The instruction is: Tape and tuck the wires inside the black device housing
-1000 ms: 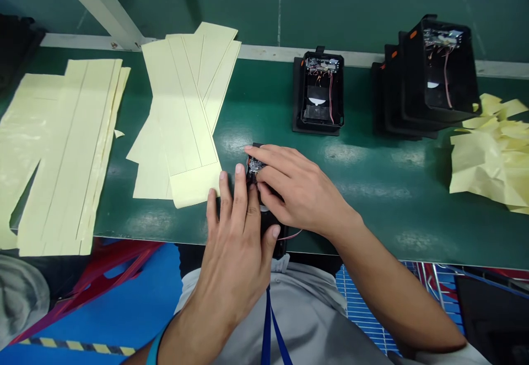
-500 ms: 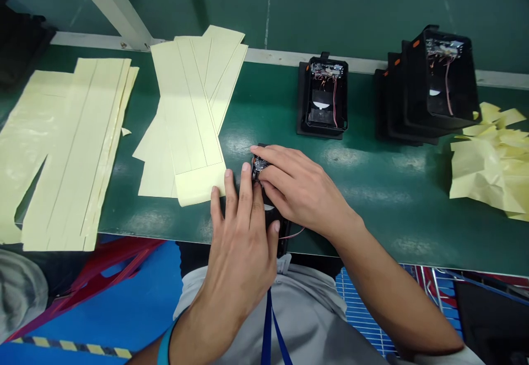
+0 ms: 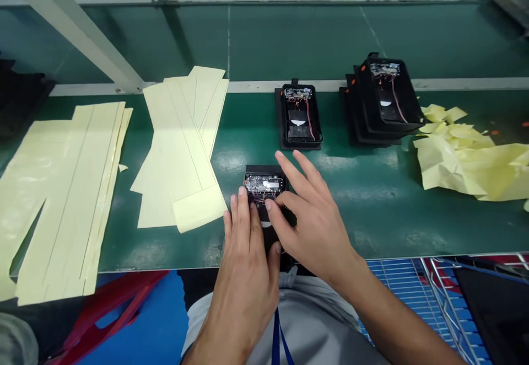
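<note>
A black plastic housing (image 3: 270,232) lies on the bench in front of me, partly covered by both hands. At its far end sits a circuit board (image 3: 264,184) with thin wires (image 3: 262,197) along its near edge. My left hand (image 3: 248,260) rests flat over the housing's left side, fingers stretched, thumb toward the right side. With thumb and index finger together at the wires below the board, my right hand (image 3: 314,221) pinches there; its other fingers are raised and spread. The wire ends between the fingertips are hard to make out.
Another open black housing (image 3: 298,117) stands behind my hands. To its right are stacked housings (image 3: 388,100) and crumpled yellow paper (image 3: 454,155). Yellow sheets (image 3: 185,150) and a larger sheet pile (image 3: 70,199) lie left. A wire rack (image 3: 397,282) is below the bench's right side.
My right hand has moved from the board's top down to the wires, uncovering the board. The housing now lies straighter in view. The camera view has shifted, showing more of the back.
</note>
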